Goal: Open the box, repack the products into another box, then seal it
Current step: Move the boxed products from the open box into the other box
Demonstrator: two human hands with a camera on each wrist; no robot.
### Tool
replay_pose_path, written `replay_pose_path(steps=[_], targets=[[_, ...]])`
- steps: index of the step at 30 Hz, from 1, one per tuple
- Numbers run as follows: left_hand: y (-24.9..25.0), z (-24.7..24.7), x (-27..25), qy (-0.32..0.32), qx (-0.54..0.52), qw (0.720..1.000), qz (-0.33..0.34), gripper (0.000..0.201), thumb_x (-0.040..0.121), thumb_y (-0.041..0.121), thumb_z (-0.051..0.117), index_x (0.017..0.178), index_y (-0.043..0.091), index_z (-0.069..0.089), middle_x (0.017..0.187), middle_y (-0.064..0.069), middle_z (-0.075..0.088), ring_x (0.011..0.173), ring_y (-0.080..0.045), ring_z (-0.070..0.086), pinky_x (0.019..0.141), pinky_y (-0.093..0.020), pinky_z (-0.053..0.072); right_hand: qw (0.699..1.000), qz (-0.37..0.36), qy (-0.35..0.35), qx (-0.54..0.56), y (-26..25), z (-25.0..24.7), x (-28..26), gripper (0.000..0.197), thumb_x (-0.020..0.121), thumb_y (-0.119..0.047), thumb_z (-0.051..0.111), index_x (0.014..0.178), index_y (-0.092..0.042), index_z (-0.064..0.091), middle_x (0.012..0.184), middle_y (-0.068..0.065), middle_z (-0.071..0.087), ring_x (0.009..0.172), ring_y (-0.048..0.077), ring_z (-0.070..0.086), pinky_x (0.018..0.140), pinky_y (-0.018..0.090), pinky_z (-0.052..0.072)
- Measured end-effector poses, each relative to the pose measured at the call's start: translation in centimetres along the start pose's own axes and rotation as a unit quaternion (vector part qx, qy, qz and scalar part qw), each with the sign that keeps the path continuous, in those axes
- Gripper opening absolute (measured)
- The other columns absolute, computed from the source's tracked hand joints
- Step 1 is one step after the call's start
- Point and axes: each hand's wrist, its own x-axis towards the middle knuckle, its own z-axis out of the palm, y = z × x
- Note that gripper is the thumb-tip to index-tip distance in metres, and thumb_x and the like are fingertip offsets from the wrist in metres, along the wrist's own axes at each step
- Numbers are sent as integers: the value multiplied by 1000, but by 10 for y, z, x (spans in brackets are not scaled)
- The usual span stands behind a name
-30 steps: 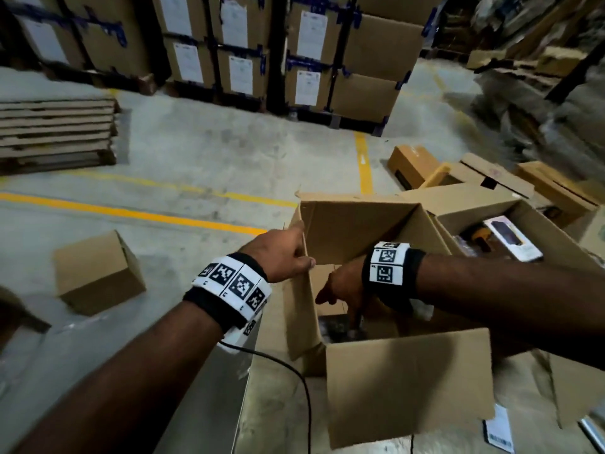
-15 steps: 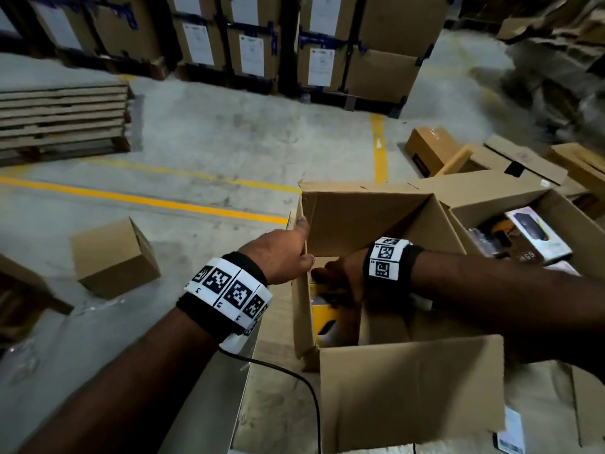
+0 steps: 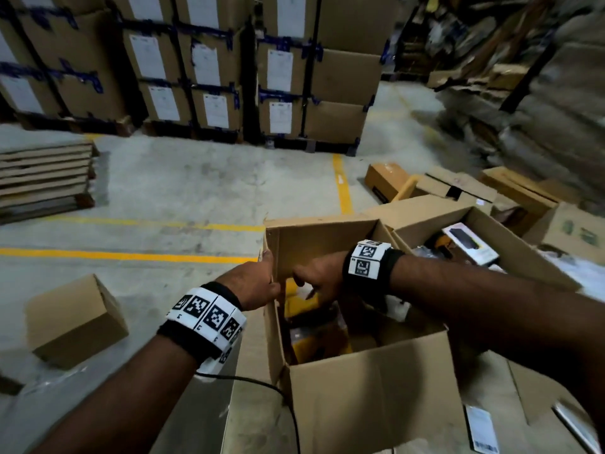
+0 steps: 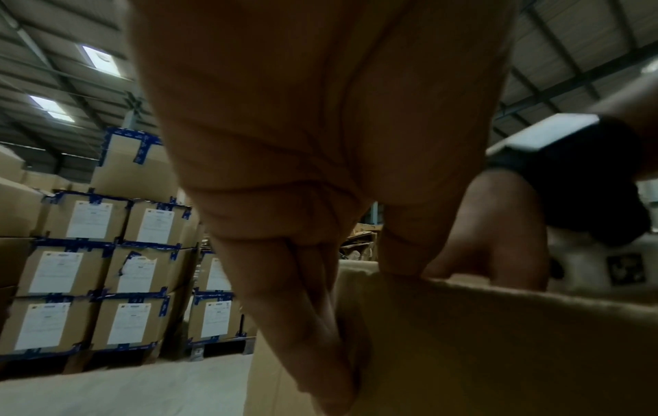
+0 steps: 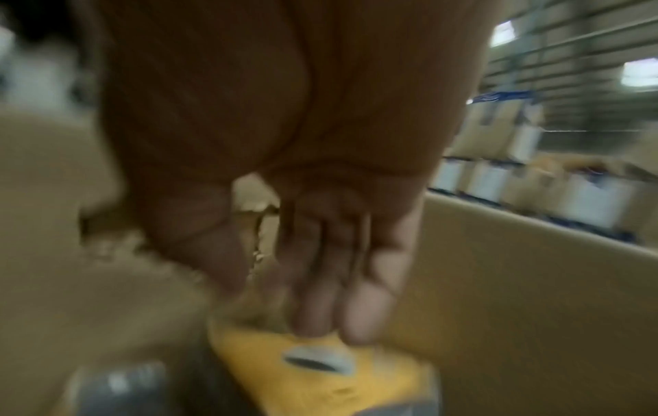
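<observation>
An open brown carton [image 3: 370, 398] stands in front of me with its flaps up. My left hand [image 3: 255, 285] pinches the carton's left wall [image 4: 498, 351], thumb over the edge and fingers outside [image 4: 320, 323]. My right hand [image 3: 319, 280] hovers over the carton's far left corner, its fingers [image 5: 320, 304] straight and pointing down at the top of a yellow product package [image 5: 320, 377] that stands inside. That package [image 3: 301, 303] shows just below the hand. A second open carton [image 3: 510, 253] to the right holds more products, among them a white and black pack [image 3: 469, 242].
A small closed box [image 3: 77, 319] lies on the floor at the left. Strapped stacks of cartons [image 3: 209, 70] line the back, with a flat stack [image 3: 45, 178] at the far left. Loose boxes [image 3: 458, 188] clutter the right. A black cable [image 3: 262, 385] runs along the carton.
My right hand has risen from deep inside the carton to its rim, uncovering the yellow package. My left hand has kept its hold on the left wall. The view has tilted up.
</observation>
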Motion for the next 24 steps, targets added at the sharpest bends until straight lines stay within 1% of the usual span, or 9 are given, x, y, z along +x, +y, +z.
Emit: replay_pose_path(steps=[2,5,7,10,14,18,20,22,24], targets=[[8,-1,0,4,15,1000,-10,79,96,28,47,152,0,0,131,-25,54,119,-32,54,84,-32,42,999,18,-35,0,9,5,-13,67,87,-22,70,141,-2,35,130,17,55,118,31,54,75,26,37],[12,1,2,10,31,999,-19,79,95,26,48,151,-3,-1,135,-25,51,124,-33,51,91,-34,42,993,67,-96,-13,16,13,-15,72,84,-29,73,143,-8,37,137,17,51,123,33,52,97,35,44],[8,2,2,11,36,999,-19,78,95,26,46,151,-3,-1,134,-25,52,123,-33,51,90,-34,42,993,79,-80,26,20,13,-14,67,80,-35,76,135,-11,46,129,15,57,118,33,56,97,42,46],[5,3,2,15,34,999,-19,77,95,25,45,151,-2,0,130,-25,55,119,-34,54,84,-33,42,993,83,-71,34,31,15,-4,71,78,-41,76,135,-12,45,132,14,55,120,32,54,98,41,45],[6,7,2,16,12,999,-32,78,95,26,46,152,2,-2,125,-24,57,114,-35,56,79,-33,41,993,62,-89,37,36,31,25,101,66,-71,71,148,-29,30,149,4,42,133,29,44,107,44,39],[7,6,0,14,-2,999,-36,78,96,28,46,152,5,-3,123,-23,57,112,-34,56,77,-32,38,995,9,-96,12,31,38,56,117,57,-83,66,152,-28,24,156,-1,30,140,27,34,114,44,31],[6,4,-1,16,-10,999,-36,77,97,30,45,153,6,-3,118,-22,59,108,-34,57,74,-31,36,997,10,-74,-10,36,50,78,131,34,-99,55,147,-39,26,151,-8,38,133,28,44,107,49,39],[3,5,-2,18,-16,999,-33,76,97,30,44,153,7,-3,112,-20,62,100,-32,58,72,-31,37,997,51,-49,-16,49,72,107,137,15,-103,50,139,-47,32,139,-9,51,116,29,57,93,45,50],[1,6,-2,17,-18,999,-35,76,97,29,43,153,8,-3,107,-18,63,93,-30,58,70,-31,37,992,66,-111,-3,51,87,125,138,11,-101,53,138,-57,21,139,-10,50,114,28,59,90,39,49]])
